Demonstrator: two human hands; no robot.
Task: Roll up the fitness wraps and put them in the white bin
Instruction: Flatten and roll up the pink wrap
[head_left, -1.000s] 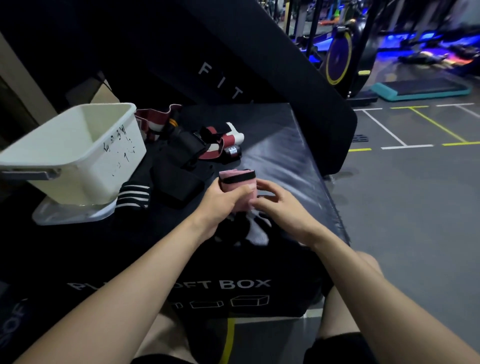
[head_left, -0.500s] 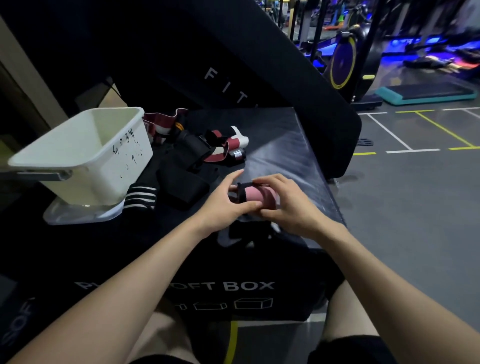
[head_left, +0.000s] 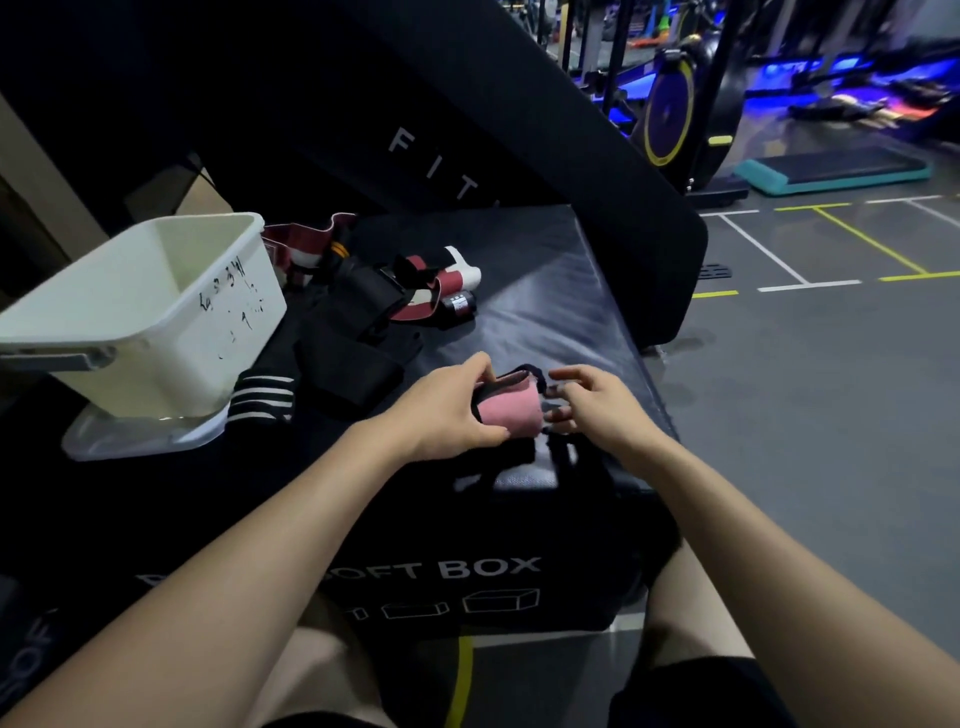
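A rolled pink wrap (head_left: 508, 410) is held by the left hand (head_left: 441, 410) above the black soft box (head_left: 540, 291). The right hand (head_left: 597, 402) is kept just beside it, fingers loosely spread, nothing gripped. The white bin (head_left: 156, 317) is placed at the left, near other wraps (head_left: 395, 296).

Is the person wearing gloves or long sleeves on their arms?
No. Both the left hand and the right hand are bare, with no gloves, rings or watch showing. The forearms are bare too, with no sleeves in view.
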